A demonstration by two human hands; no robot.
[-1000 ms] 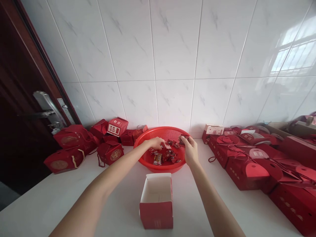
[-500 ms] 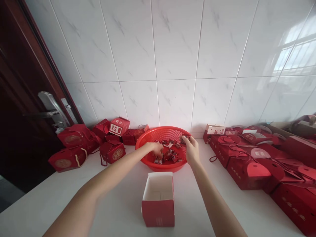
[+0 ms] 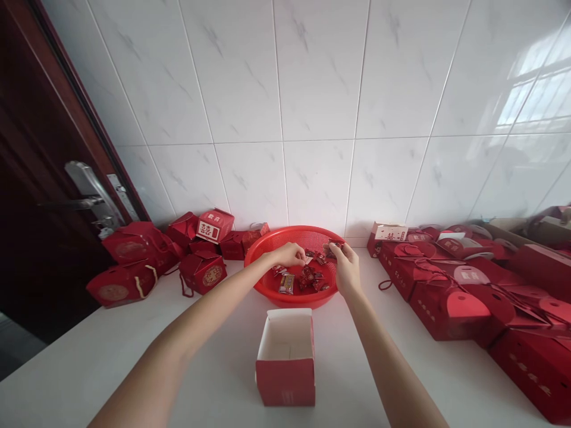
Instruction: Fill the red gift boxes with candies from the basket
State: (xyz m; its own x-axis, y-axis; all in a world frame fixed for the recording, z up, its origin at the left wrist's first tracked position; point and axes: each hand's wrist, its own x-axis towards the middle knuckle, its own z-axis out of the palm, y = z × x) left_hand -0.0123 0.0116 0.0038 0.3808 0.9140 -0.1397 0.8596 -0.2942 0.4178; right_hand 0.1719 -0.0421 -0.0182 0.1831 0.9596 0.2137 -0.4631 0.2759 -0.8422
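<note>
A red plastic basket [image 3: 292, 302] holds several wrapped candies [image 3: 308, 276]. My left hand [image 3: 289, 255] is over its left half, fingers pinched together beside a pale wrapper; whether they hold it I cannot make out. At the right rim my right hand [image 3: 348, 266] is closed on a dark red wrapped candy [image 3: 333, 246], partly hidden by the fingers. A yellowish candy packet [image 3: 286, 283] lies in the basket below my left hand. In front of the basket, between my forearms, an open red box [image 3: 286, 380] with a white inside stands upright, nothing visible in it.
Several red gift boxes [image 3: 203, 272] are grouped on the left, some stacked. Many more red boxes [image 3: 450, 309] with cords fill the right side of the white table [image 3: 214, 374]. A tiled wall [image 3: 316, 178] rises behind, and a dark door [image 3: 44, 148] stands at the left.
My left hand has lifted and shifted slightly away from the candies toward the basket's far side, uncovering the yellowish packet. My right hand stays at the rim with its candy.
</note>
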